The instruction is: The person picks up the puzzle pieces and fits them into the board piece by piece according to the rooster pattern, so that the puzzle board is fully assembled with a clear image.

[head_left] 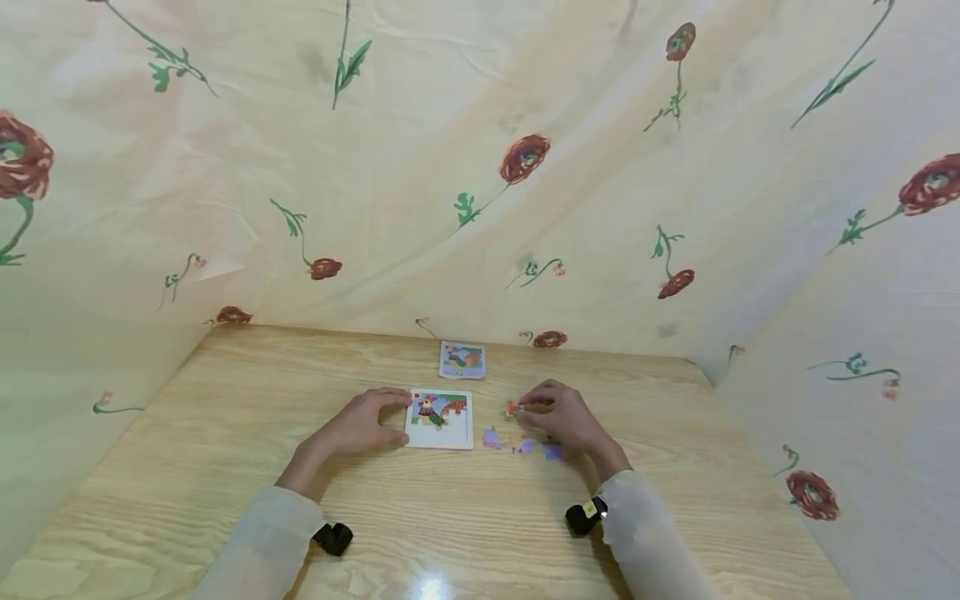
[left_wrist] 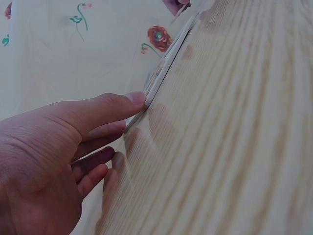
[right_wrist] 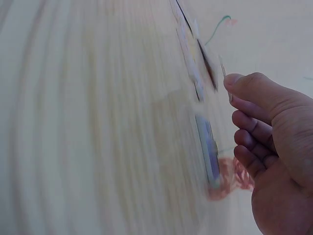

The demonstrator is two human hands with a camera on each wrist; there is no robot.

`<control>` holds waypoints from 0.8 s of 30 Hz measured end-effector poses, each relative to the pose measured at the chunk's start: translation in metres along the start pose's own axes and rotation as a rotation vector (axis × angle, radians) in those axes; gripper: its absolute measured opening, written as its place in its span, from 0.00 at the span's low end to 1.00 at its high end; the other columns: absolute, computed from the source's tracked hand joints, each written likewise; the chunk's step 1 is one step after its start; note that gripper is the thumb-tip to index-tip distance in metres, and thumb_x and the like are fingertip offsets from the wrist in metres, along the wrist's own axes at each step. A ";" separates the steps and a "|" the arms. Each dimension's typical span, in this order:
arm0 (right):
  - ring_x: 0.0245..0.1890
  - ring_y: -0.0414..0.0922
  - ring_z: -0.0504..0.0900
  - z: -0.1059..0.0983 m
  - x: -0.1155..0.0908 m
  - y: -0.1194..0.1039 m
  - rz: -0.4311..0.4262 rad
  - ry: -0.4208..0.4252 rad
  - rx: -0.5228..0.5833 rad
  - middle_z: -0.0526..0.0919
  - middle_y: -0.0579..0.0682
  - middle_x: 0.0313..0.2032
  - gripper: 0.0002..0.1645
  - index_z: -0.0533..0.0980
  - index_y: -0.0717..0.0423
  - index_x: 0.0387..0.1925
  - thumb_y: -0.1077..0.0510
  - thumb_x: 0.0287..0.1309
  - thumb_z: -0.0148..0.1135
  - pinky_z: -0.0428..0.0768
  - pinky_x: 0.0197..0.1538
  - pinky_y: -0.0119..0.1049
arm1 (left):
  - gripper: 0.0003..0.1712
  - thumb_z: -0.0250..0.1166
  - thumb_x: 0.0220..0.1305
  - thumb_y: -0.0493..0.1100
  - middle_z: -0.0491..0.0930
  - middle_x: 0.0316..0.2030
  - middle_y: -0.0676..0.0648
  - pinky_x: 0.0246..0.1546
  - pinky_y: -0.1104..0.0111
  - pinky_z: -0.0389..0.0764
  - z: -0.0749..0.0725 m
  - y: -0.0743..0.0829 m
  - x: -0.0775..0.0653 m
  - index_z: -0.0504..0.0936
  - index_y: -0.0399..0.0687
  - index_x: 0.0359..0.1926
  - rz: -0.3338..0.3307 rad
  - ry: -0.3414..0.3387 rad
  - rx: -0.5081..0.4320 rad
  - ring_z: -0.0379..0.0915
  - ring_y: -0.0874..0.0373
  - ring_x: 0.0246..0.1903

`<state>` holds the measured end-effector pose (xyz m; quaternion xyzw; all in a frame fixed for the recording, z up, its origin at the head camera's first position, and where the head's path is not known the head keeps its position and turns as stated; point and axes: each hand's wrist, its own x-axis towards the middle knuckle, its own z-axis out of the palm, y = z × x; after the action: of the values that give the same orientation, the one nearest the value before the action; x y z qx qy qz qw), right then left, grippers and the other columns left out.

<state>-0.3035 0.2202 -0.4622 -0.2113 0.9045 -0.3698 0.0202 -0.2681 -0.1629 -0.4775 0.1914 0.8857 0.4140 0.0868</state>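
A white-framed jigsaw puzzle board point(head_left: 439, 444) lies flat on the table, partly filled with a rooster picture. At its left edge my left hand point(head_left: 367, 423) grips it, thumb at the near corner and fingers at the far one; the left wrist view has the thumb against the board's rim point(left_wrist: 157, 88). My right hand point(head_left: 562, 415) pinches an orange puzzle piece point(head_left: 512, 408) between thumb and forefinger, to the right of the board. Edge-on in the right wrist view, that piece stands off the tabletop. Several loose purple and yellow puzzle pieces point(head_left: 491, 438) lie just in front of this hand.
Behind the board lies a small rooster picture card point(head_left: 462, 361). A wood-grain table point(head_left: 450, 508) spreads under everything. Flowered cloth point(head_left: 420, 167) hangs along the table's back and sides.
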 end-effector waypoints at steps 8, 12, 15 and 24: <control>0.50 0.48 0.83 0.015 0.013 -0.015 -0.037 -0.016 0.003 0.83 0.49 0.46 0.10 0.88 0.51 0.45 0.56 0.62 0.73 0.85 0.57 0.49 | 0.36 0.75 0.61 0.47 0.71 0.73 0.45 0.76 0.42 0.63 0.000 0.002 0.001 0.77 0.45 0.69 -0.016 0.003 -0.004 0.59 0.39 0.76; 0.51 0.48 0.83 0.023 0.018 -0.020 -0.062 -0.032 0.014 0.83 0.49 0.46 0.10 0.88 0.51 0.45 0.56 0.62 0.73 0.85 0.57 0.48 | 0.36 0.75 0.61 0.47 0.71 0.73 0.45 0.76 0.42 0.63 0.000 0.002 0.002 0.77 0.45 0.69 -0.011 0.004 0.003 0.59 0.39 0.76; 0.52 0.51 0.84 0.029 0.021 -0.024 -0.084 -0.048 0.036 0.82 0.51 0.47 0.10 0.88 0.53 0.45 0.56 0.62 0.73 0.85 0.58 0.50 | 0.36 0.75 0.61 0.47 0.71 0.73 0.45 0.76 0.42 0.63 0.000 0.001 0.002 0.77 0.45 0.69 -0.009 0.005 0.006 0.59 0.39 0.76; 0.52 0.46 0.82 0.045 0.028 -0.040 -0.065 -0.087 0.046 0.83 0.48 0.48 0.09 0.88 0.50 0.44 0.57 0.62 0.73 0.84 0.58 0.44 | 0.36 0.75 0.61 0.47 0.72 0.73 0.45 0.76 0.42 0.62 0.000 0.000 0.002 0.77 0.45 0.69 -0.005 0.001 0.008 0.59 0.39 0.76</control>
<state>-0.3056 0.1543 -0.4647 -0.2558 0.8867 -0.3816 0.0523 -0.2699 -0.1623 -0.4777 0.1894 0.8878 0.4104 0.0868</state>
